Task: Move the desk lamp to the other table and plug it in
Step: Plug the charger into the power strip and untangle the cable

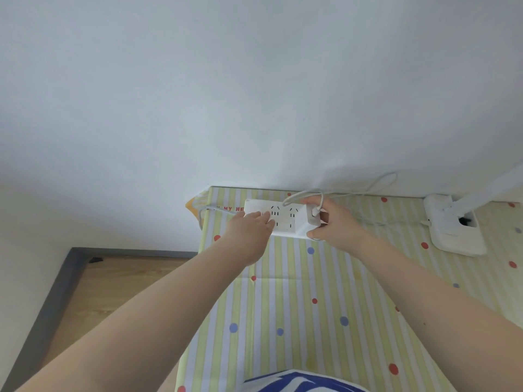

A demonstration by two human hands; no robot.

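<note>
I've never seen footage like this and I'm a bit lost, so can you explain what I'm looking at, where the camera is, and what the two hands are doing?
There is no machine here: the one picture comes from a camera worn on a person's head, looking down along both arms. A table with a striped, dotted tablecloth stands against a wall. The left hand rests flat on a white power strip, steadying it. The right hand grips the strip's right end and a small white plug there, with the white cable trailing toward the white desk lamp at the right.

Soft, even daylight fills my view, shadows faint beneath my hands, edges bowed by the wide lens, detail slightly soft.
</note>
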